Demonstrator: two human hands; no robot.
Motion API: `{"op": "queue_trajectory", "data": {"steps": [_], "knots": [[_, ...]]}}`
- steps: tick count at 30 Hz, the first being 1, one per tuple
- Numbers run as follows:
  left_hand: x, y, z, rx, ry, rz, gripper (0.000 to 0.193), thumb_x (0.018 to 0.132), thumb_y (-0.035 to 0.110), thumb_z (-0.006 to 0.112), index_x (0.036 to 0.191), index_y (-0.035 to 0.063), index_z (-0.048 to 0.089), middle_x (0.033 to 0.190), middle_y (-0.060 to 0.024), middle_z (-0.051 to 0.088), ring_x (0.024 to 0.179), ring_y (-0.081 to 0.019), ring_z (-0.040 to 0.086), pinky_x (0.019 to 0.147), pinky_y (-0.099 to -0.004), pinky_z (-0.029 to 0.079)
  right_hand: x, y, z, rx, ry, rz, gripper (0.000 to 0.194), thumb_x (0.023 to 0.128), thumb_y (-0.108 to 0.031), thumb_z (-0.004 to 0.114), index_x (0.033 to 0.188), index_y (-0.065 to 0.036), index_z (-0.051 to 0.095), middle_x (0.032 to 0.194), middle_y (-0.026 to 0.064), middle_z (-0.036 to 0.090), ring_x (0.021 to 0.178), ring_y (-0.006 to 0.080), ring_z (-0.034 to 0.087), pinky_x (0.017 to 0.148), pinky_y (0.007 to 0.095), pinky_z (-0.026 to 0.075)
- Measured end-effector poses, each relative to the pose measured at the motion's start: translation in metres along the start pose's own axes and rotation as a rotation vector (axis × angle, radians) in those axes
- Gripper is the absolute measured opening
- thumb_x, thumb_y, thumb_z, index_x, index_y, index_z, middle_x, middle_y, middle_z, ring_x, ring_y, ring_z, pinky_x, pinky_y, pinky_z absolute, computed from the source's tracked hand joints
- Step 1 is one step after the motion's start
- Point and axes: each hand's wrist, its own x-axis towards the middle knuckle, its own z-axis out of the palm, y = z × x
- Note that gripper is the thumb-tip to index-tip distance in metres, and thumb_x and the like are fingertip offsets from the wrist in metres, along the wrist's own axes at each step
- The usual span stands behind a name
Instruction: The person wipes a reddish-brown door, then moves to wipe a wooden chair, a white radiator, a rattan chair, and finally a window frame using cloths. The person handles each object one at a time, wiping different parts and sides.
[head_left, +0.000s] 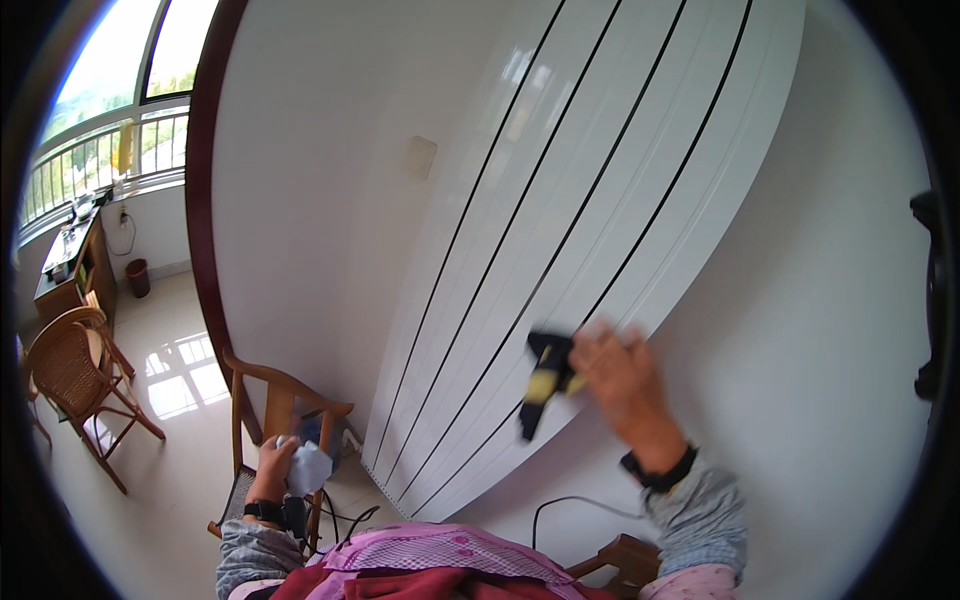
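Observation:
My right hand (621, 375), blurred, is at the lower right part of a tall glossy white panel (517, 247) with long black grooves. Its fingers grip a black-and-yellow cloth (546, 379), which hangs in front of the panel's lower half; whether it presses on the surface I cannot tell. Lower left, my left hand (271, 465) holds a pale bluish-white object (309, 468), its exact kind unclear. Behind that object is a wooden armchair (281, 397).
A cane chair (71, 360) and a wooden cabinet (71, 262) stand to the left near a railed window. A brown bin (138, 277) sits by the wall. Black cables (349, 521) trail near the chair. Part of another wooden seat (630, 559) shows below my right arm.

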Motion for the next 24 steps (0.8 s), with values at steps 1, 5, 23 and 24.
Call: {"op": "queue_trajectory", "data": {"steps": [1,5,23,24], "knots": [[-0.009,0.020,0.009,0.092,-0.001,0.008,0.024,0.091,0.026,0.071,0.099,0.0042,0.067,0.084,-0.0042,0.067,0.071,-0.0148,0.063,0.062,-0.0306,0.051,-0.014,-0.022,0.006,0.064,-0.076,-0.069,0.030,0.095,-0.014,0.056,0.122,-0.011,0.068,0.133,0.0068,0.064,0.134,0.0281,0.053,0.115,0.0506,0.036],[-0.064,0.091,0.062,0.112,-0.357,0.102,0.041,0.091,0.029,0.074,0.123,0.0047,0.067,0.109,-0.0080,0.068,0.096,-0.0153,0.064,0.084,-0.0302,0.053,-0.037,-0.087,0.033,0.541,0.005,0.014,0.036,0.088,-0.007,0.063,0.123,-0.014,0.070,0.126,0.0075,0.067,0.116,0.0296,0.065,0.097,0.0374,0.054],[-0.116,0.096,0.131,0.108,-0.834,0.052,0.042,0.102,0.035,0.064,0.131,0.0045,0.061,0.109,0.0002,0.068,0.099,-0.0081,0.060,0.085,-0.0270,0.052,-0.033,-0.195,0.083,1.795,-0.302,0.409,0.075,0.091,-0.025,0.078,0.153,-0.008,0.039,0.151,0.0126,0.043,0.139,0.0220,0.042,0.114,0.0358,0.035],[-0.114,0.098,0.131,0.150,-0.867,0.078,0.042,0.103,0.036,0.063,0.131,0.0048,0.062,0.110,0.0017,0.068,0.101,-0.0076,0.059,0.088,-0.0276,0.051,-0.031,-0.196,0.085,1.788,-0.317,0.440,0.073,0.091,-0.025,0.078,0.151,-0.007,0.041,0.148,0.0130,0.047,0.138,0.0217,0.045,0.113,0.0351,0.037]]}}
